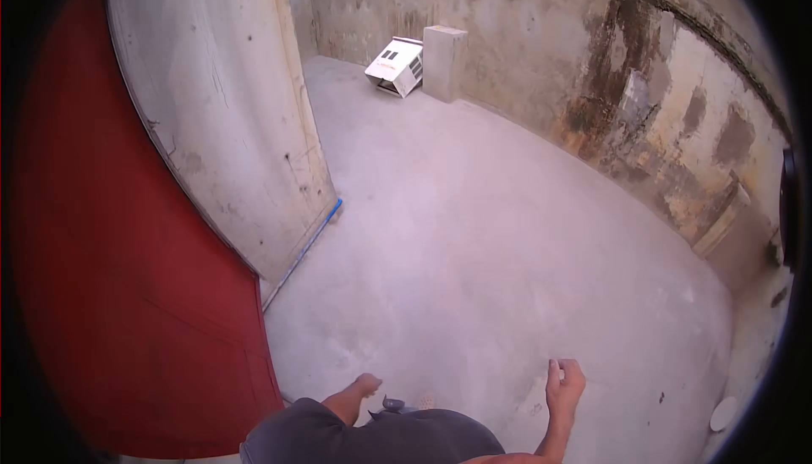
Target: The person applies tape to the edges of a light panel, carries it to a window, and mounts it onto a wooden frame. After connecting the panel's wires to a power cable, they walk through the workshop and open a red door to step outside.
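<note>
My left hand [368,384] hangs low in front of my dark shorts [397,439]. It is small and soft in the view, so how its fingers are held does not show clearly. To the right, my right hand [565,377] is raised above the grey concrete floor [474,236], its fingers curled in and the thumb beside them. No object shows in it. Both hands are apart from everything around them. Part of a dark shoe [392,403] shows below my left hand.
A white box-like unit [396,66] leans tilted against a short concrete pillar [445,65] at the far wall. A blue pipe [309,248] runs along the base of the pale wall [224,83] on the left, beside a red surface [127,252]. A stained wall [541,58] bounds the right.
</note>
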Available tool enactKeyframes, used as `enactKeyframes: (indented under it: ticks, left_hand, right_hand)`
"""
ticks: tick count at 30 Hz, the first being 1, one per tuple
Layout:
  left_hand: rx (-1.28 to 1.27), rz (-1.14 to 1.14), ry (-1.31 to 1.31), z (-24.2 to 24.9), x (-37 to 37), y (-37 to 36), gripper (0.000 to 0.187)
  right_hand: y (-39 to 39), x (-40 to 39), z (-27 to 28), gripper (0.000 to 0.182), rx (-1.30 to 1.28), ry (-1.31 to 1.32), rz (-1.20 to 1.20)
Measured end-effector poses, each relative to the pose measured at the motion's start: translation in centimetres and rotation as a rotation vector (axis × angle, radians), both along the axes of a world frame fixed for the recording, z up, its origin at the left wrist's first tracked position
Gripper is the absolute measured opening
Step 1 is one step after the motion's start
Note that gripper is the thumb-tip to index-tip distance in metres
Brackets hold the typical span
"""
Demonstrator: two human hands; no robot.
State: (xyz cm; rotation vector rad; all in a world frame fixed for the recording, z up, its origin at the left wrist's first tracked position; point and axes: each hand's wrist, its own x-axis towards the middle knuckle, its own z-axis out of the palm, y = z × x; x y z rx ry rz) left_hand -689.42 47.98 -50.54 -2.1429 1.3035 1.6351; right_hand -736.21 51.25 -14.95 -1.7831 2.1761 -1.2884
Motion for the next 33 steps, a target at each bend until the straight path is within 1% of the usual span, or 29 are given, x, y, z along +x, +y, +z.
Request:
enactKeyframes:
  ticks: [1,2,3,4,5,7,8,10,12,13,15,16,18,20,22,23,24,25,26,27,28,29,30,31,32,33]
  left_hand:
    - [0.009,-0.005,-0.055,0.8,-0.6,-1.8,0.042]
    - [-0.088,0.064,0.063,1.0,-3.4,-5.2,0.042]
    - [-0.17,0.055,0.163,2.3,-5.8,-9.7,0.042]
    - [-0.246,0.111,0.239,3.2,-8.6,-13.9,0.041]
    - [-0.313,0.121,0.29,5.6,-11.4,-17.8,0.04]
    - [-0.43,0.063,0.332,8.2,-15.4,-24.9,0.039]
    - [-0.43,0.081,0.326,8.9,-16.8,-27.8,0.039]
    - [-0.537,0.076,0.351,9.1,-18.7,-33.0,0.041]
    - [-0.532,0.073,0.28,8.2,-18.2,-36.6,0.041]
    - [-0.523,0.058,0.229,7.4,-18.0,-37.9,0.042]
    - [-0.316,0.071,0.061,5.4,-15.8,-39.5,0.041]
    - [-0.234,0.114,-0.002,5.4,-14.3,-39.2,0.04]
    - [0.005,0.302,-0.063,4.7,-11.5,-38.4,0.045]
    - [0.049,0.483,-0.08,5.4,-9.5,-37.7,0.044]
    - [0.029,0.601,-0.085,5.5,-8.3,-37.7,0.039]
    - [0.046,0.628,-0.078,5.4,-8.3,-37.9,0.039]
    - [0.042,0.766,-0.046,5.0,-8.4,-38.1,0.039]
    - [0.039,0.902,-0.015,4.9,-8.7,-38.7,0.039]
    - [0.098,0.875,-0.005,5.0,-8.7,-39.9,0.036]
    - [0.119,0.892,0.002,2.4,-8.7,-38.5,0.036]
    - [-0.337,0.334,0.072,-0.4,-8.1,-39.0,0.034]
    - [-0.775,-0.235,0.146,-2.1,-5.3,-44.1,0.032]
    - [-0.618,-0.256,-0.054,-0.5,-5.6,-48.0,0.028]
    - [-0.258,0.437,0.024,-0.5,-5.6,-55.1,0.029]
    - [0.185,1.104,0.11,-1.2,-6.4,-59.7,0.031]
    - [0.153,0.969,0.049,-0.9,-5.4,-65.1,0.037]
  right_hand:
    - [-0.8,-0.8,-0.4,0.012,-0.006,-0.01,0.005]
    - [-1.7,-1.2,-0.8,0.013,0.015,-0.047,-0.039]
    - [-3.4,-1.8,-1.3,0.014,0.038,-0.084,-0.076]
    - [-4.9,-3.0,-2.6,0.016,0.075,-0.08,-0.119]
    - [-6.2,-4.4,-4.4,0.016,0.067,-0.085,-0.103]
    - [-9.0,-7.0,-8.0,0.021,0.164,-0.045,-0.191]
    - [-10.8,-8.0,-8.7,0.021,0.167,-0.045,-0.173]
    - [-14.7,-9.7,-9.1,0.023,0.275,-0.077,-0.198]
    - [-20.7,-12.1,-10.7,0.024,0.256,-0.058,-0.179]
    - [-24.0,-13.9,-11.0,0.024,0.234,-0.027,-0.178]
    - [-33.7,-17.6,-11.5,0.022,0.235,-0.046,-0.126]
    - [-37.8,-18.4,-12.0,0.02,0.265,-0.079,-0.104]
    - [-48.2,-18.9,-10.2,0.022,0.182,-0.063,0.004]
    - [-58.0,-17.2,-6.9,0.026,0.105,-0.099,0.143]
    - [-66.8,-14.6,-4.4,0.022,0.082,-0.118,0.308]
    - [-71.0,-12.8,-3.2,0.022,0.124,-0.158,0.368]
    - [-74.7,-11.2,-2.6,0.023,0.172,-0.195,0.425]
    - [-78.4,-9.9,-3.2,0.023,0.193,-0.181,0.447]
    - [-82.2,-8.5,-4.5,0.025,0.201,-0.178,0.512]
    - [-85.8,-7.2,-6.2,0.027,0.209,-0.176,0.572]
    - [-88.2,-6.3,-9.2,0.028,0.303,-0.028,0.585]
    - [-92.4,-4.9,-12.5,0.029,0.393,0.142,0.596]
    - [-93.5,-4.8,-15.8,0.032,0.497,0.128,0.568]
    - [-94.5,-5.4,-20.7,0.034,0.548,0.121,0.548]
    - [-94.4,-6.4,-25.5,0.035,0.706,0.031,0.535]
    - [-93.9,-7.9,-32.5,0.033,0.884,0.06,0.531]
